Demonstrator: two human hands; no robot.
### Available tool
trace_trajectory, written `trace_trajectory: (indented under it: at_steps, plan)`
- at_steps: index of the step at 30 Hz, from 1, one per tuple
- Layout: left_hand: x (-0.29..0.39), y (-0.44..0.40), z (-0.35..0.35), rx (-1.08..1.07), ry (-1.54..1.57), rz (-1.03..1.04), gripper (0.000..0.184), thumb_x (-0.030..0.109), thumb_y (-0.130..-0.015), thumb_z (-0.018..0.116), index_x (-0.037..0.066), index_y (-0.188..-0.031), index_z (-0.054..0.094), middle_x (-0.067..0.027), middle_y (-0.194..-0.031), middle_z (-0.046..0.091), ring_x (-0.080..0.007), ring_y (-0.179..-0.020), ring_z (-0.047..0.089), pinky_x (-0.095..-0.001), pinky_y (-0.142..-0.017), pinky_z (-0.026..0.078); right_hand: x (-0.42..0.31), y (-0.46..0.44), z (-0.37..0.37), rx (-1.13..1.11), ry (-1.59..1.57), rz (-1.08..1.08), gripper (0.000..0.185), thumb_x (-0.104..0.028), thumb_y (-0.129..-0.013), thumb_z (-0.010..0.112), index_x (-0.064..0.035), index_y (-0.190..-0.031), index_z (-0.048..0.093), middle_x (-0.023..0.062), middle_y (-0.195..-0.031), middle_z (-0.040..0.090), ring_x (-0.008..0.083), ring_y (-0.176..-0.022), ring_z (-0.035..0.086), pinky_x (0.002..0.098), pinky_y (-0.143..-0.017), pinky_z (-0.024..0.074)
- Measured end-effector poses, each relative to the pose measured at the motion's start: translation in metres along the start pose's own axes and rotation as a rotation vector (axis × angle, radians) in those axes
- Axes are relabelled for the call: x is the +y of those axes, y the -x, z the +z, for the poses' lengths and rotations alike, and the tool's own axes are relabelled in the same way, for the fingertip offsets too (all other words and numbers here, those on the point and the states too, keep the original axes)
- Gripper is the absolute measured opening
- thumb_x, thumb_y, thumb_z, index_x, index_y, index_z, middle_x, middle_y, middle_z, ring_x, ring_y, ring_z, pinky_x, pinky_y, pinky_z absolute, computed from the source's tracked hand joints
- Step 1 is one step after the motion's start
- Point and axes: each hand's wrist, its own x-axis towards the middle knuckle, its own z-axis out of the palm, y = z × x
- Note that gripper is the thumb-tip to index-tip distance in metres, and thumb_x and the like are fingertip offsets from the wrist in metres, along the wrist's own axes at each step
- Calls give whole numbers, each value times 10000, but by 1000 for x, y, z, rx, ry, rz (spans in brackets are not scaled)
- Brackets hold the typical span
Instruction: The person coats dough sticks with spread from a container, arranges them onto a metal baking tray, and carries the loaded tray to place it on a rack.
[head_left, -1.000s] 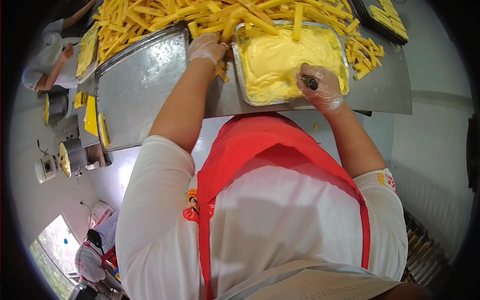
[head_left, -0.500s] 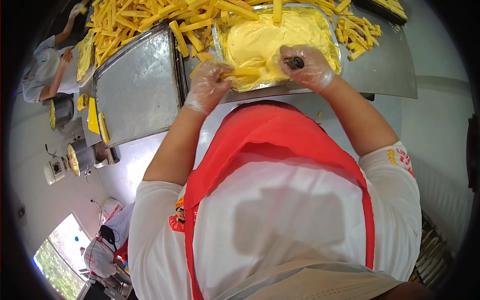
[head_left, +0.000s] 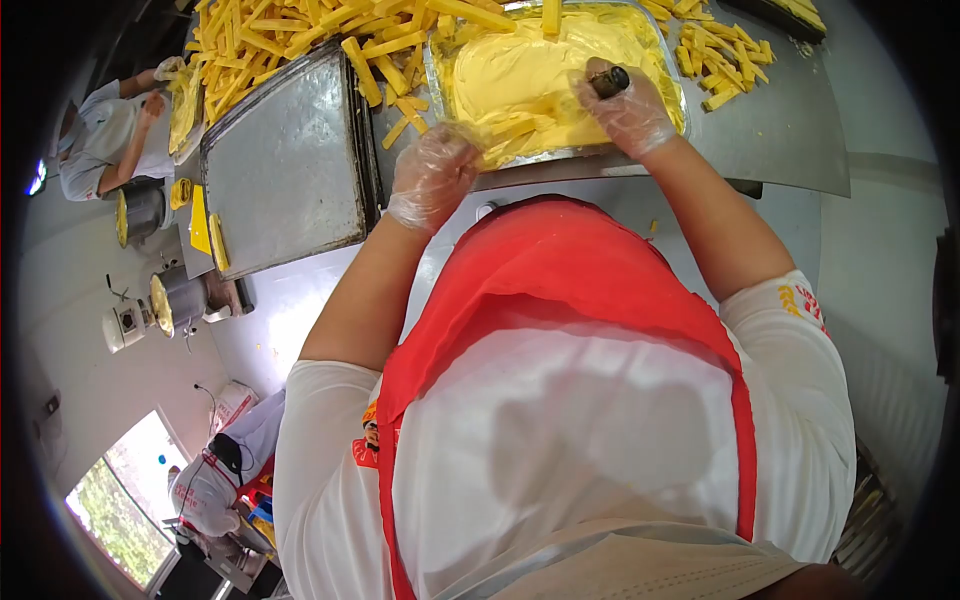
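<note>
A foil-lined metal tray (head_left: 684, 108) of pale yellow cream (head_left: 520, 70) lies on the worktable in front of me. Over its front left corner, my gloved left hand (head_left: 437, 172) is closed on the near end of a yellow cake stick (head_left: 512, 130) smeared with cream. My gloved right hand (head_left: 632, 110) is wrapped around a dark handle (head_left: 609, 82) above the tray's right part. Whatever the handle belongs to is hidden by the hand and cream. One more stick (head_left: 551, 17) rests across the tray's far rim.
A big pile of yellow sticks (head_left: 290, 30) covers the table's back left, with a smaller heap (head_left: 722, 62) right of the tray. Stacked baking sheets (head_left: 285, 160) lie at left. A co-worker (head_left: 115, 135) stands far left, another person (head_left: 215, 490) lower left, near mixing bowls (head_left: 180, 300).
My right hand has moved up and slightly right with the handle, away from the tray's front edge. My left hand has shifted slightly right and down, and the stick now lies lower against the cream.
</note>
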Motion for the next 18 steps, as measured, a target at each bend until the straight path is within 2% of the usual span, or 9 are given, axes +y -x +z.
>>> trace_trajectory:
  at_steps: [1,3,5,6,8,11,13,16,18]
  plan:
    - [1,-1,-2,14,-68,152,157,93,-752,750,70,-891,681,-101,-897,652,-306,-830,633,-402,-736,533,-15,8,-1,-7,-3,-42,215,-273,-929,629,-89,-837,569,74,-668,553,207,-601,530,348,-585,467]
    - [5,-2,-7,-51,-103,185,125,116,-765,744,81,-868,682,-98,-888,651,-308,-837,634,-407,-737,531,-35,15,4,-15,-11,-87,214,-283,-917,636,-92,-843,577,87,-660,568,220,-590,533,356,-588,473]
    - [3,-1,-9,-110,-144,220,99,140,-779,737,91,-846,683,-94,-880,651,-309,-843,635,-413,-739,528,-23,11,17,-37,-49,-252,252,-269,-970,599,-64,-837,536,73,-664,504,154,-572,468,290,-533,417]
    - [-2,0,-6,-173,-155,120,125,179,-797,720,101,-888,686,-104,-920,658,-318,-859,642,-424,-753,532,-16,4,7,-88,130,-147,210,-220,-980,572,-81,-831,520,65,-695,527,155,-569,474,262,-542,421]
    - [-6,-4,-7,-228,-170,9,159,219,-815,703,111,-930,689,-115,-960,665,-327,-875,650,-435,-767,535,-16,5,1,-105,-2,-1,224,-265,-950,604,-88,-830,538,65,-667,512,177,-574,460,309,-556,428]
    - [1,-10,-5,-89,2,-307,199,244,-791,714,92,-917,700,-140,-935,688,-348,-840,663,-438,-776,535,-17,13,21,-156,-402,-55,239,-303,-925,626,-97,-830,555,85,-644,504,222,-576,478,369,-573,439]
    - [-2,-17,-5,-143,159,-456,243,268,-766,728,60,-885,685,-161,-927,687,-343,-912,656,-412,-828,517,-39,20,25,-84,-129,-198,219,-274,-924,628,-97,-828,542,104,-639,505,241,-577,509,372,-568,438]
    - [1,-10,-23,-157,260,-512,236,245,-762,724,51,-889,682,-153,-913,696,-325,-888,670,-402,-828,523,2,11,26,64,179,-160,188,-202,-916,627,-90,-807,523,110,-628,492,252,-561,498,374,-551,426]
    - [-20,13,-33,-85,277,-431,233,229,-757,759,53,-885,677,-143,-879,693,-311,-852,671,-400,-783,536,28,7,24,55,58,-120,189,-131,-908,627,-79,-771,507,91,-612,449,214,-543,452,357,-526,393]
